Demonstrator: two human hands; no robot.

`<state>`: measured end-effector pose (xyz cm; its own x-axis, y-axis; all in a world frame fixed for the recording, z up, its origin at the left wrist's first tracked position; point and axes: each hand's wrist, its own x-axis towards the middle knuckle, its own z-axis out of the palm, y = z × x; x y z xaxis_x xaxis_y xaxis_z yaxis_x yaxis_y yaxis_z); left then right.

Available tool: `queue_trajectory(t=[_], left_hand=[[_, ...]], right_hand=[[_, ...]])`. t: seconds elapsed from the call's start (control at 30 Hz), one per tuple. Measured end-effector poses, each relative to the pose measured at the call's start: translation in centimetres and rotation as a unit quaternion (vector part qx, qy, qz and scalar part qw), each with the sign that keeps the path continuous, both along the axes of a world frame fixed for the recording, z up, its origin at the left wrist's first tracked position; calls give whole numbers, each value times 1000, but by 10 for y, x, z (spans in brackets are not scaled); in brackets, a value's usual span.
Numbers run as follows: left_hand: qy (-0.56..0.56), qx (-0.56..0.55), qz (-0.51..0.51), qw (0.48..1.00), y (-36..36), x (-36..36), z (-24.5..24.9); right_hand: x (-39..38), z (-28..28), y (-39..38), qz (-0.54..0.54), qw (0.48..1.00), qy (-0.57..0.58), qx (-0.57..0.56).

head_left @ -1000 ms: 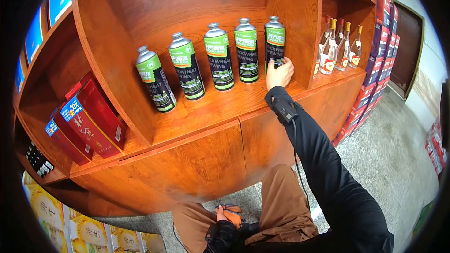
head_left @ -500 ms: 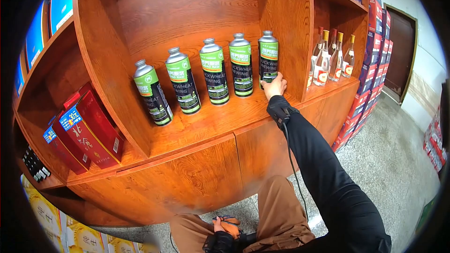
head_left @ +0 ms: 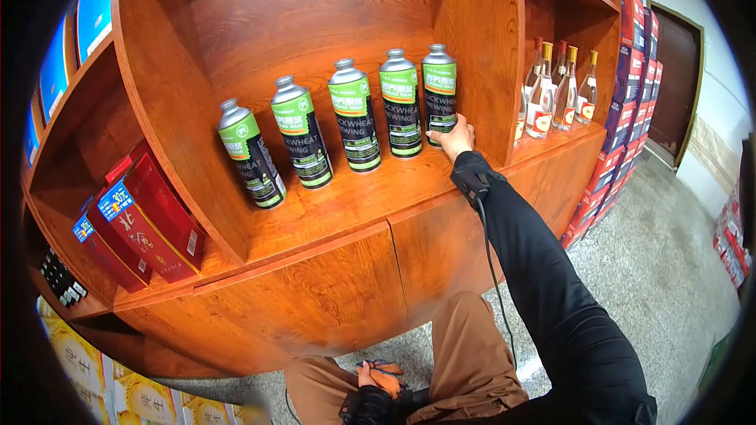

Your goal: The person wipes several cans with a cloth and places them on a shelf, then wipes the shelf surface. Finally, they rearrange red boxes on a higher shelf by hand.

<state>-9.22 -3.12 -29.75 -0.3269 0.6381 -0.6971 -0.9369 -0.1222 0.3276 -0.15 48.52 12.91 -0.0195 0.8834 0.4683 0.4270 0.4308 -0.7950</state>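
Several green and black cans with silver necks stand upright in a row on the wooden shelf (head_left: 346, 197). My right hand (head_left: 453, 138) grips the lower part of the rightmost can (head_left: 439, 88), thumb in front and the other fingers partly hidden behind it. Close to its left stands another can (head_left: 401, 102); the leftmost can (head_left: 250, 154) is near the left divider. Low in my lap, my left hand (head_left: 365, 374) is closed around an orange and dark cloth item (head_left: 387, 378), perhaps a glove.
Red boxes (head_left: 150, 224) lean in the left compartment. Clear bottles with red and yellow caps (head_left: 542, 98) stand in the right one. Stacked red and blue cartons (head_left: 622, 110) rise beyond the shelf, near a brown door (head_left: 673, 83). Yellow cartons (head_left: 142, 397) sit at lower left.
The rightmost can, with my right hand on it, has shifted slightly left, closer to its neighbour. The whole view has also shifted slightly. My left hand stays in my lap.
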Motion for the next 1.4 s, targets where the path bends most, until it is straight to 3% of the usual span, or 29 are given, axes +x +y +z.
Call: queue_trajectory(t=[0.07,0.2,0.3,0.33,0.37,0.57,0.77,0.83,0.93,1.0,1.07,1.3,1.33,1.37,1.4], left_hand=[[1,-37,-24,999,0,1,8],[18,-19,-3,1000,-1,-17,-61],[20,6,-30,999,-2,-21,-77],[29,2,-18,999,-2,-24,-86],[38,-3,-7,999,-1,-23,-84],[39,-27,-33,998,-2,-21,-68],[19,-53,-49,997,-2,0,9],[13,-16,-48,999,-7,-10,-23],[-12,25,-63,998,-8,-14,-29],[-31,30,-79,996,-7,-6,-8],[19,-43,-36,998,-3,7,38],[2,1,-60,998,-6,-8,-18],[-2,12,-11,1000,-6,-8,-24],[-6,23,37,999,-7,-6,-26],[27,-29,-3,999,-5,0,-1]], right_hand=[[0,0,-4,-25,999,-5,37],[0,-1,-1,47,997,62,-9],[-1,-1,0,56,998,36,-14],[-3,0,-5,3,1000,-10,12],[-4,1,-9,-50,996,-56,37],[-1,5,-18,-71,995,-66,23],[-4,4,-14,-80,993,-81,24],[-5,2,-12,-79,993,-81,25],[-4,3,-14,-62,996,-70,16],[-1,8,-19,-36,998,-55,-8],[-1,7,-17,-35,998,-52,-3],[-5,4,-12,-49,997,-60,-1],[-8,1,-12,-71,996,-50,36],[-9,-1,-10,-69,996,-50,34],[-10,-2,-9,-73,995,-47,42]])
